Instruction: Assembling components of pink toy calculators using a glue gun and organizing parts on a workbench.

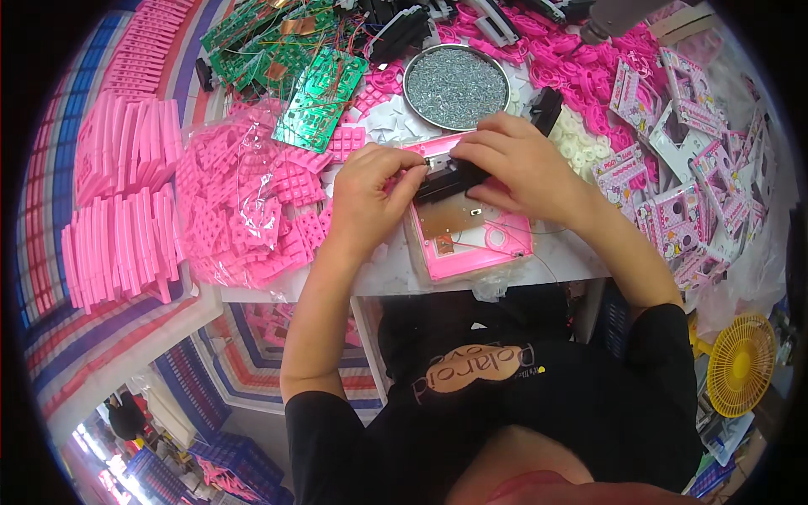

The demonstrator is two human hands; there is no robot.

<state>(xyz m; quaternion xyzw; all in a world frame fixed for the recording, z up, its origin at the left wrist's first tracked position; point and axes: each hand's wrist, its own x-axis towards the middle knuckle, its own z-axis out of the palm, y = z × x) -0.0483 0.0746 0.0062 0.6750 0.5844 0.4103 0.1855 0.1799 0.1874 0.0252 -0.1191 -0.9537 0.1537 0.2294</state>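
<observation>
A black plastic module with a metallic strip (453, 182) lies across the upper part of a pink plastic casing (515, 238). My left hand (366, 194) pinches the module's left end between thumb and forefinger. On the other end, my right hand (528, 168) curls its fingers over the top, thumb below. Just under the module, a brown circuit board (448, 219) sits in the casing, and thin wires trail from it to the right. The casing rests near the table's front edge on crumpled clear plastic. My fingers partly hide the module's ends.
A round tray of small screws (456, 87) stands beyond my hands. Green circuit boards (318, 99) and bagged pink keypads (244, 189) lie left, beside stacked pink panels (118, 244). Printed casings (686, 210) pile up right, near cream parts (576, 139). A tool tip (596, 32) hangs above.
</observation>
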